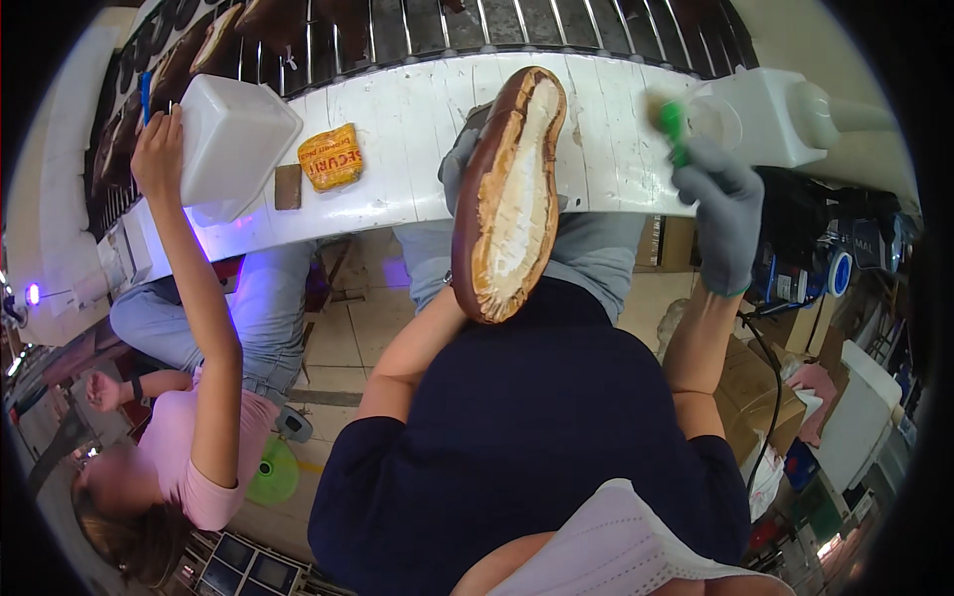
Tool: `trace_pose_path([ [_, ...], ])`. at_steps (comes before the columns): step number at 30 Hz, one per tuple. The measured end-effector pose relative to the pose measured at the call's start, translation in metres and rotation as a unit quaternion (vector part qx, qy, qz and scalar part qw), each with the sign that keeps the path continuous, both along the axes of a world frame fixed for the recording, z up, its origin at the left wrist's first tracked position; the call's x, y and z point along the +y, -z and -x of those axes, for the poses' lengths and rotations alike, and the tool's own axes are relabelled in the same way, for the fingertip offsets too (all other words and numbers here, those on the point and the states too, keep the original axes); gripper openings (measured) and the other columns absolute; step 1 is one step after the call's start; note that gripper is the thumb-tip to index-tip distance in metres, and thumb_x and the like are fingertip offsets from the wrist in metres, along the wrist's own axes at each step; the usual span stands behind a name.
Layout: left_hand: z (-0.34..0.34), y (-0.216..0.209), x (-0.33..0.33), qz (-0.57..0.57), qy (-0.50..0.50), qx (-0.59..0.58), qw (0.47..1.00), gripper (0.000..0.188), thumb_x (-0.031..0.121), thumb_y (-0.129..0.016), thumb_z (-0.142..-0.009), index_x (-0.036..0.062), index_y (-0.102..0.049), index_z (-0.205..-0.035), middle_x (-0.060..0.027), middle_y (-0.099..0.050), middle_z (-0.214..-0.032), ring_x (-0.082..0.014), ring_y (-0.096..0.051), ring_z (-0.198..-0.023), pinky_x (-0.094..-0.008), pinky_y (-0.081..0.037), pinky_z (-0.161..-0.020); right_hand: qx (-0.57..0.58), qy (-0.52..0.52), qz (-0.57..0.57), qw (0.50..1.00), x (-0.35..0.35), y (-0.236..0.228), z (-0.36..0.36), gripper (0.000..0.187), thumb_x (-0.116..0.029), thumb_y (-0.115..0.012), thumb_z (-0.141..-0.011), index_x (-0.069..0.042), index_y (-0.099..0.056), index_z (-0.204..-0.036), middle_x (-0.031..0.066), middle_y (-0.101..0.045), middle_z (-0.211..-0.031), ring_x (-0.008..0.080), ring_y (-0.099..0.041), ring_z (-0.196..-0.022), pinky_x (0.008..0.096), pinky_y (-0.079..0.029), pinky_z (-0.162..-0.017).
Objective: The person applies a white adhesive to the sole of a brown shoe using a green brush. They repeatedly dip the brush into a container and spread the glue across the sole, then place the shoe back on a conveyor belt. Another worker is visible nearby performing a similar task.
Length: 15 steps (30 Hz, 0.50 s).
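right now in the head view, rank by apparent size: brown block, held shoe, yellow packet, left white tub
1. Held shoe, probably helped by nearness to the camera
2. Left white tub
3. Yellow packet
4. Brown block

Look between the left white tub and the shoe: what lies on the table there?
In the head view, a yellow packet and a small brown block lie there, both nearer the white tub than the shoe.

My left hand (457, 171): is mostly hiding behind the shoe (512, 214).
Green tool (672, 121): its tip is blurring.
Barred rack (487, 49): top edge is cutting it.
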<state>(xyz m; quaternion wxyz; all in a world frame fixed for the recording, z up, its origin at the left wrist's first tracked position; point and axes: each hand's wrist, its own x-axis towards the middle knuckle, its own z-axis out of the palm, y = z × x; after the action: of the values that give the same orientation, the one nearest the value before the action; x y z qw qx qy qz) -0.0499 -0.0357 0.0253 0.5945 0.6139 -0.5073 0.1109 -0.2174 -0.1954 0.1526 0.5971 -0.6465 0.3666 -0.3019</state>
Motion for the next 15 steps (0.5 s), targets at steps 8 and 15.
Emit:
trace_pose_path([
  [8, -0.004, 0.005, -0.002, 0.006, 0.001, -0.002, 1.000, 0.054, 0.017, -0.067, -0.088, 0.0042, -0.042, -0.135, -0.0147, -0.056, -0.129, -0.0313, -0.055, -0.122, -0.0456, -0.039, -0.105, 0.070, -0.208, 0.020, 0.975, 0.053, -0.005, -0.027, 0.022, -0.002, -0.077, -0.077, -0.004, -0.078, -0.099, 0.0047, -0.069, -0.087, 0.0095, -0.063, -0.078, 0.0246, -0.050, -0.070],
  [15, -0.005, 0.010, -0.007, 0.017, -0.005, 0.006, 1.000, 0.060, 0.017, -0.070, -0.086, 0.0043, -0.039, -0.135, -0.0168, -0.053, -0.131, -0.0339, -0.054, -0.122, -0.0498, -0.037, -0.105, 0.101, -0.096, 0.091, 0.986, 0.040, 0.012, -0.038, 0.021, -0.004, -0.079, -0.078, -0.004, -0.078, -0.099, 0.0053, -0.069, -0.087, 0.0098, -0.062, -0.077, 0.0241, -0.048, -0.067],
])
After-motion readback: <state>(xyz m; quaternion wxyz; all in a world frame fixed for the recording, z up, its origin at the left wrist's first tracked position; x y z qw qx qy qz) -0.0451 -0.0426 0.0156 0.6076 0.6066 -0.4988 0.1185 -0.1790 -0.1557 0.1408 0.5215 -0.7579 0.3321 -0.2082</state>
